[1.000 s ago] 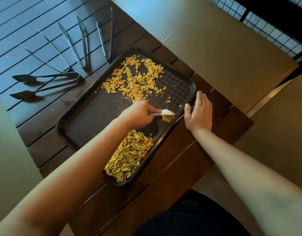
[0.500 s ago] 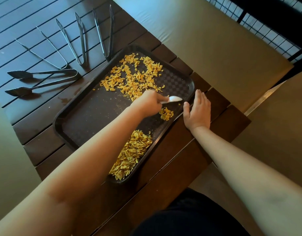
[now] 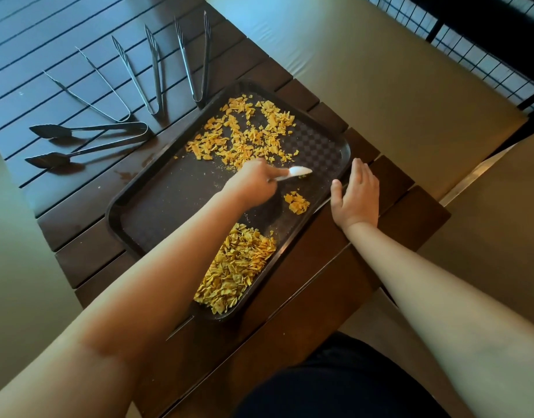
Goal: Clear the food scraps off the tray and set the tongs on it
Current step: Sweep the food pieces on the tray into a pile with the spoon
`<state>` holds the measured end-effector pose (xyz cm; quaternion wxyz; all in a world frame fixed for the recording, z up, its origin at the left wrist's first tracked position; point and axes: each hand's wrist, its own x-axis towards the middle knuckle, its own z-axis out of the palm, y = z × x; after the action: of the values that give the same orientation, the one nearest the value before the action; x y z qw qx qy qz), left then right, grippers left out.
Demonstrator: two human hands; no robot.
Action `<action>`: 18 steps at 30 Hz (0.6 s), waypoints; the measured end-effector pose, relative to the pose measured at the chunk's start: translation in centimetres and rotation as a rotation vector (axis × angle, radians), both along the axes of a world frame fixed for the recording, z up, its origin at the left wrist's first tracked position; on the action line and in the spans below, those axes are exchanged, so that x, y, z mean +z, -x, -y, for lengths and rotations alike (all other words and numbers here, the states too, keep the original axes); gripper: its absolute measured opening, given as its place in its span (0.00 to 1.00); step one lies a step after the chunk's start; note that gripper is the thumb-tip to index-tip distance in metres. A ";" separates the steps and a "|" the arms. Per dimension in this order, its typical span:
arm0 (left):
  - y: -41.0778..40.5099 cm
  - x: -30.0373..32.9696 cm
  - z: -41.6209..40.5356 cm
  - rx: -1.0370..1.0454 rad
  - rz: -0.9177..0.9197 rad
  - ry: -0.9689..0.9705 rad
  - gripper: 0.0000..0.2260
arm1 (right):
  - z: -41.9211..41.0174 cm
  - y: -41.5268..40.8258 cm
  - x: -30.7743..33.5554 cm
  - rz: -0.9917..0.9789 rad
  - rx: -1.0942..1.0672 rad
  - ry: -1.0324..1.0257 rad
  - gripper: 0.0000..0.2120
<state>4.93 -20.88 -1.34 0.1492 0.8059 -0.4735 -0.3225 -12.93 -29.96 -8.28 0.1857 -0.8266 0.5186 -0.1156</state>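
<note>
A dark slatted wooden table [image 3: 88,218] carries everything, and on it, under the left hand [image 3: 253,182], lies a dark rectangular tray [image 3: 169,194] set at a slant. The right hand [image 3: 357,196] lies flat on the table with its fingers straight and close together, thumb spread out against the tray's near rim. The biggest heap of yellow food scraps [image 3: 235,270] sits in the tray corner below the left forearm, nearer the person; a looser scatter of scraps [image 3: 244,131] spreads beyond the left hand toward the far end, and a small clump [image 3: 297,203] lies between the two hands, just inside the rim. Four pairs of metal tongs [image 3: 88,140] lie fanned out on the table beyond and to the left of the left hand, off the tray. The left hand's fingers are curled round the handle of a white spoon [image 3: 299,171], whose bowl points toward the right hand and touches the tray floor.
</note>
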 end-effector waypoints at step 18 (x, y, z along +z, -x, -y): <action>1.3 0.2 -2.2 -0.094 0.085 -0.002 0.17 | 0.0 0.1 0.0 0.002 -0.003 -0.004 0.33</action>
<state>3.67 -18.70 -1.09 0.1128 0.7959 -0.5164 -0.2952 -12.98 -29.97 -8.27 0.1877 -0.8252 0.5200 -0.1156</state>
